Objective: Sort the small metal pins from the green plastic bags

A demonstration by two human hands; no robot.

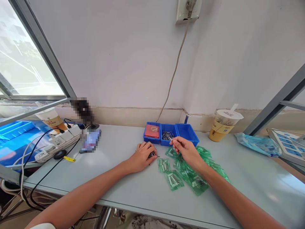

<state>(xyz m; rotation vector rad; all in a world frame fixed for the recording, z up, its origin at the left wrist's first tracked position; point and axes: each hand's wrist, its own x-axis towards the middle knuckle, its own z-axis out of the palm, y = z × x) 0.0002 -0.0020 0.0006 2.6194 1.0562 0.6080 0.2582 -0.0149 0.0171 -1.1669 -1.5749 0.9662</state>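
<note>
My left hand (143, 156) rests on the grey table (119, 178), its fingers curled around a small bundle of dark metal pins (152, 155). My right hand (187, 149) hovers just in front of the blue trays, thumb and fingers pinched on one thin pin (171, 138). Three joined blue trays (170, 133) stand behind the hands: the left holds red pieces (152, 130), the middle holds loose metal pins (167, 135), the right looks empty. Several small green plastic bags (188, 173) with parts inside lie under and before my right wrist.
A lidded drink cup with a straw (223, 125) stands right of the trays, and a blue packet (258, 143) lies further right. At the left are a power strip (59, 141) with cables, another cup (51, 118) and a blurred object. A cord (175, 70) hangs from a wall socket.
</note>
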